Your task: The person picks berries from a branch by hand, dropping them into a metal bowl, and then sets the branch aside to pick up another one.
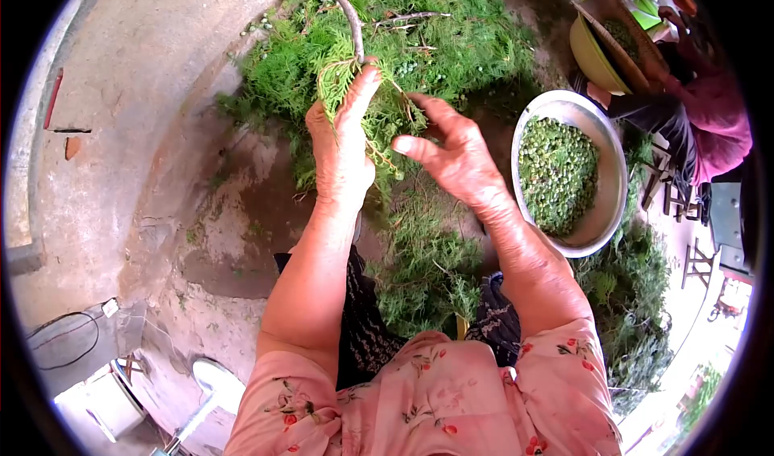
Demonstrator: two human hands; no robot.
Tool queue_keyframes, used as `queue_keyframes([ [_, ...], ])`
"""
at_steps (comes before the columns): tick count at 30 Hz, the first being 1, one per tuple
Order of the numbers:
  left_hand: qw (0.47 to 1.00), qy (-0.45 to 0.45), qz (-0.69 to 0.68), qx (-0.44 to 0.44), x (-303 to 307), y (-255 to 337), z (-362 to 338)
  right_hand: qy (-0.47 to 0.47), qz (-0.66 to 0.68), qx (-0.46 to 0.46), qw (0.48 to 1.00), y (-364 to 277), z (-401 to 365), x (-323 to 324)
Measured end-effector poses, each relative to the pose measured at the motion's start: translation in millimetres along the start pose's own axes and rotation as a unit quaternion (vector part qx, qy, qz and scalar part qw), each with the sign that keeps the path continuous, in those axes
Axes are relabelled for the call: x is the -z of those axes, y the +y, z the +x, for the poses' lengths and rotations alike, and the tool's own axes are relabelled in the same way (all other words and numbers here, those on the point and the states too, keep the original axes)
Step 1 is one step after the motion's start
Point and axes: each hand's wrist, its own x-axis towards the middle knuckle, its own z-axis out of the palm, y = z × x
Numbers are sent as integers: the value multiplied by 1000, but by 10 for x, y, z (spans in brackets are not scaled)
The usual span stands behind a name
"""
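Observation:
My left hand (342, 137) is closed around a leafy conifer branch (350, 14), its bare woody stem rising above my fist and its green sprays hanging by the fingers. To the right of those sprays, my right hand (455, 151) has thumb and forefinger apart, close to the hanging twigs. I see nothing held in it. Beyond both hands lies a large pile of green conifer cuttings (476, 41) with small pale berries among it. A metal basin (617, 166) stands right of my right hand, holding many small green berries (556, 178).
More cuttings (427, 262) lie between my legs and below the basin. At upper right another person in a pink top (717, 117) sits near a yellow bowl (592, 57) and a woven basket (637, 41). A standing fan (218, 383) is at lower left.

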Motion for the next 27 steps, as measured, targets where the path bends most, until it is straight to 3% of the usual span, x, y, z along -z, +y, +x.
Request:
queue_keyframes([
  [1, 1000, 1, 0, 2, -26, 37, -15, 18, -74, 15, 997, 87, -12, -69],
  [3, 997, 8, 81, -19, -37, 83, -31, 1, -41, 23, 999, 149, 38, -87],
  [5, 996, -29, 87, -19, 47, 94, 25, 3, 106, -126, 986, 97, 70, -66],
  [9, 995, -41, 80, -30, 72, 19, 39, -93, 147, -203, 964, -63, 47, -17],
  [11, 996, -6, 56, -64, 94, -21, 28, -53, 200, -206, 956, -20, 14, -110],
  [12, 996, 75, 31, -28, 222, -99, 115, -71, 295, -254, 918, -41, 3, -97],
  [13, 996, 78, 32, -28, 293, -132, 146, -88, 387, -300, 867, -52, -8, -92],
  [15, 991, -6, 87, -102, 304, -73, 136, -107, 384, -280, 873, -63, -42, -106],
  [17, 986, -24, 93, -133, 334, -61, 143, -110, 405, -288, 861, -122, -105, -130],
  [20, 903, -57, 281, -321, 309, -78, 174, -117, 430, -288, 848, -191, -180, -143],
  [21, 902, -58, 282, -321, 354, -104, 177, -112, 456, -301, 830, -218, -203, -142],
  [23, 954, -74, 202, -207, 405, -110, 181, -109, 457, -308, 827, -289, -271, -134],
  [24, 865, -54, 360, -345, 402, -86, 206, -109, 463, -328, 816, -324, -332, -133],
  [25, 898, 9, 331, -288, 374, -69, 257, -109, 468, -347, 805, -349, -405, -125],
  [27, 954, 54, 207, -211, 354, -18, 132, -112, 426, -334, 833, -333, -497, -102],
])
